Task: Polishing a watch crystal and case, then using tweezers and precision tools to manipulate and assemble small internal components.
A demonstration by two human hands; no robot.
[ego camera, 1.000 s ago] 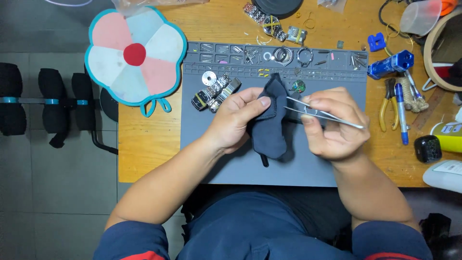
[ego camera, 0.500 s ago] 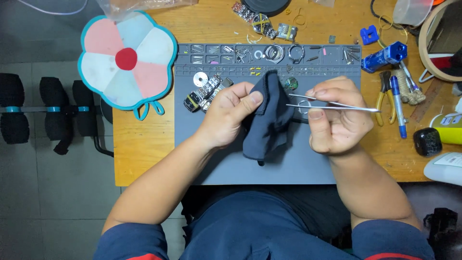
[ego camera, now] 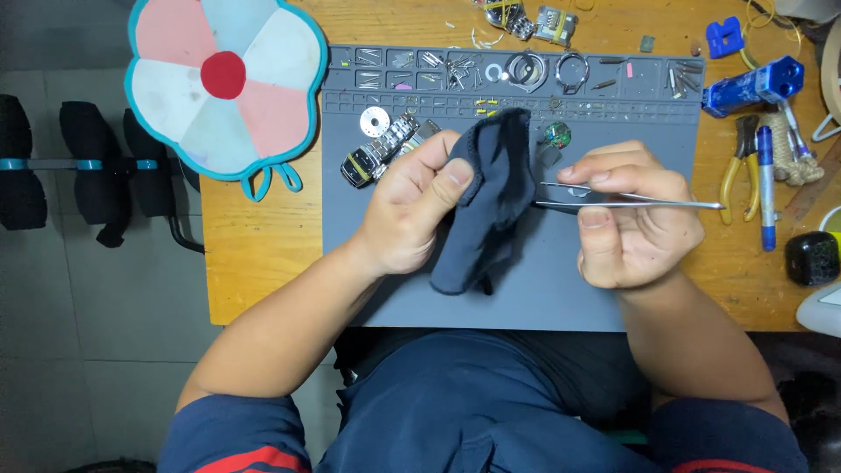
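My left hand grips a dark blue cloth between thumb and fingers, holding it above a grey work mat. My right hand pinches a pair of metal tweezers, whose tips point left into the folds of the cloth. A wristwatch with a metal band lies on the mat just left of my left hand, beside a small silver disc. A small round green part rests on the mat above the tweezers.
A pink, white and teal flower-shaped pad lies at the table's left corner. Small parts and rings fill the mat's top compartments. A blue tool, yellow-handled pliers and a blue pen lie right. Black dumbbells sit on the floor.
The view has shifted slightly. My hands have moved a little apart, so the tweezer tips now sit at the cloth's right edge; both grips are unchanged.
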